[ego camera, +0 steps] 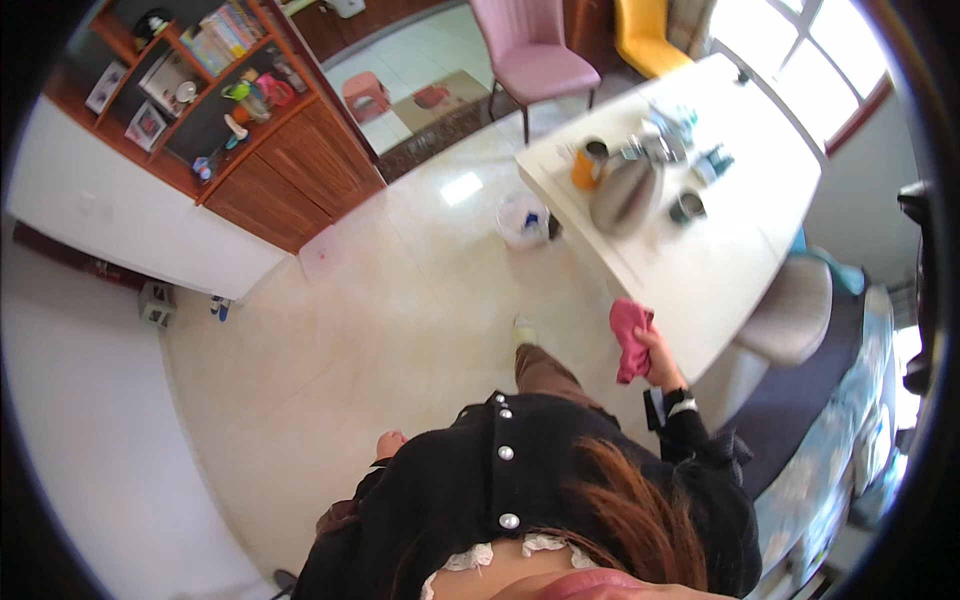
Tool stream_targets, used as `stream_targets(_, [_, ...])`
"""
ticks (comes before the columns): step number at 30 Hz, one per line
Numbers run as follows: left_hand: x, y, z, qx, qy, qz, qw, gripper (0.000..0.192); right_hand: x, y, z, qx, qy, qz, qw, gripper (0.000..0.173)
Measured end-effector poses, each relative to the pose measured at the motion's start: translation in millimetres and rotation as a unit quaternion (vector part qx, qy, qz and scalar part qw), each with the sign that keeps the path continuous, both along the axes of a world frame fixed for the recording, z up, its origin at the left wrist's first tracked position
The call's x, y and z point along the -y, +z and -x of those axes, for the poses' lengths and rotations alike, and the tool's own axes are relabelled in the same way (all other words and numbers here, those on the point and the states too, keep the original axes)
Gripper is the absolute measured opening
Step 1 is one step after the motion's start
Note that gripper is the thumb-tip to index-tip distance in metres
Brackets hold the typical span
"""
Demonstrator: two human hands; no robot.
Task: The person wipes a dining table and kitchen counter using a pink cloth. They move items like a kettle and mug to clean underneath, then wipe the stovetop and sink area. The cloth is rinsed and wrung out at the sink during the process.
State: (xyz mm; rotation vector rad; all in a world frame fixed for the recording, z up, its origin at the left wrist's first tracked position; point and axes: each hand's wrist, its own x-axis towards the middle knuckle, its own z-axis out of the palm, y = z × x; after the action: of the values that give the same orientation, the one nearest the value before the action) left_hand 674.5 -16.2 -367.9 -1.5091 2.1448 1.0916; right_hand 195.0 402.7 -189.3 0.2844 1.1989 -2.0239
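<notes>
My right hand (657, 355) grips a folded pink cloth (631, 339) beside the near edge of a white dining table (675, 277). Low at my left side hangs my left hand (391, 444), partly hidden by my black top; its fingers and whether it holds anything cannot be made out. On the table stand a metal kettle (627, 196), an orange mug (588, 165) and a dark metal cup (687, 207). Behind the kettle are several small glass or plastic items, blurred.
A round waste bin (523, 220) with a light liner stands on the floor by the table's left corner. A pink chair (546, 73) and a yellow chair (649, 37) are beyond the table, a grey chair (792, 309) at its right. A wooden cabinet (300, 169) lines the left.
</notes>
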Motion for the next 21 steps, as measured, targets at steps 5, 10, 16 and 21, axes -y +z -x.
stream_targets(5, [75, 54, 138, -0.069, 0.026, -0.005, 0.997, 0.067, 118, -3, 90, 0.051, 0.034, -0.028, 0.998, 0.050])
stream_targets(10, [146, 63, 169, -0.159, 0.156, 0.013, 0.975, 0.046, 265, 2, 183, 0.015, 0.189, 0.028, 0.981, 0.045])
stream_targets(16, [173, 4, 122, 0.025, -0.203, 0.194, 0.959, 0.041, 437, -47, 259, 0.039, 0.230, 0.001, 0.972, 0.037])
stream_targets(21, [216, -27, 112, 0.148, -0.007, -0.065, 0.987, 0.040, 528, -96, 300, 0.040, 0.238, -0.086, 0.967, 0.038])
